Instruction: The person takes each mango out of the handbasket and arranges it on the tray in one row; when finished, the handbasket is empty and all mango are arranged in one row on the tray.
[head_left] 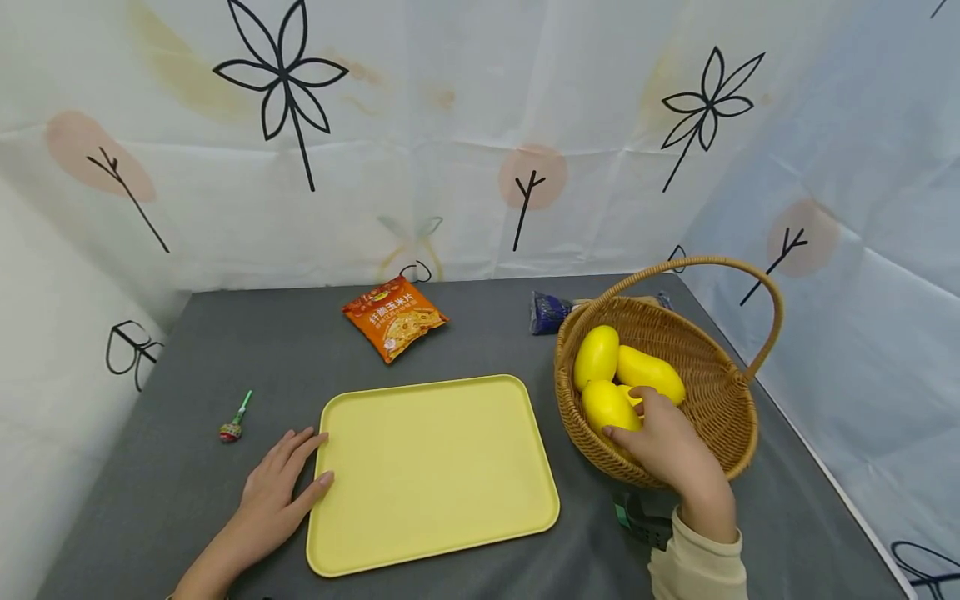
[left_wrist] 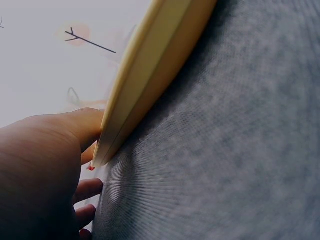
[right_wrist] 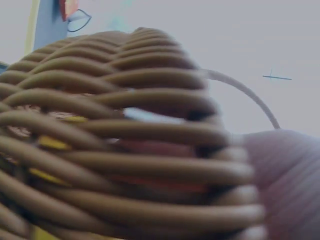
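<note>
In the head view my left hand (head_left: 273, 496) rests at the left edge of a yellow rectangular tray (head_left: 435, 475), fingers extended, fingertips and thumb at the rim. The left wrist view shows the thumb against the tray's side (left_wrist: 145, 75). On the right, my right hand (head_left: 671, 437) reaches into a brown wicker basket (head_left: 720, 408). Its thumb and fingers curl round the front oval yellow fruit (head_left: 609, 406). Another oval yellow fruit (head_left: 597, 357) and a longer one (head_left: 651, 373) lie behind it. Basket weave (right_wrist: 125, 130) hides most of that hand in the right wrist view.
An orange snack bag (head_left: 395, 318) lies behind the tray. A lollipop (head_left: 234, 423) with a green stick is at the left. Behind the basket sits a dark blue package (head_left: 549, 313), partly hidden. A dark green strap-like object (head_left: 641, 521) lies by the right wrist.
</note>
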